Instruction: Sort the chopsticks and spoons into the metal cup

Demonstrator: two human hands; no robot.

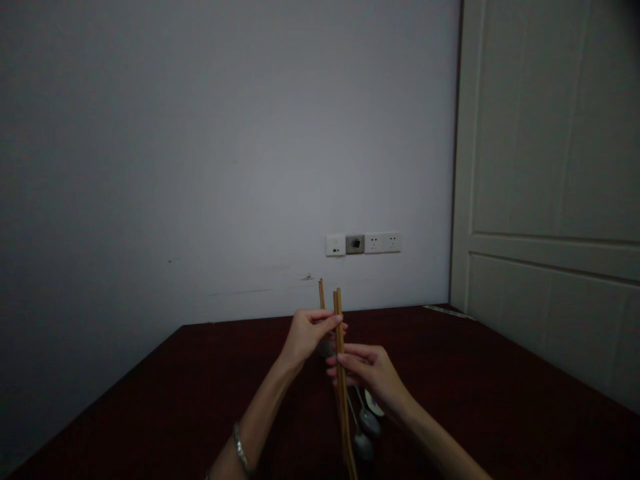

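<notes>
Both of my hands are closed on long wooden chopsticks that stand roughly upright above the dark table. My left hand pinches them near their upper ends, thumb in front. Lower down, my right hand grips the same chopsticks between thumb and fingers. Behind my left hand, the tips of more chopsticks stick up; a greyish holder-like shape beneath them is mostly hidden. Metal spoons lie on the table just below my right hand, beside a white piece partly covered by that hand.
The dark red table reaches back to a pale wall with sockets and a switch plate. A white panelled door rises along the right side. A thin strip lies at the table's far right edge.
</notes>
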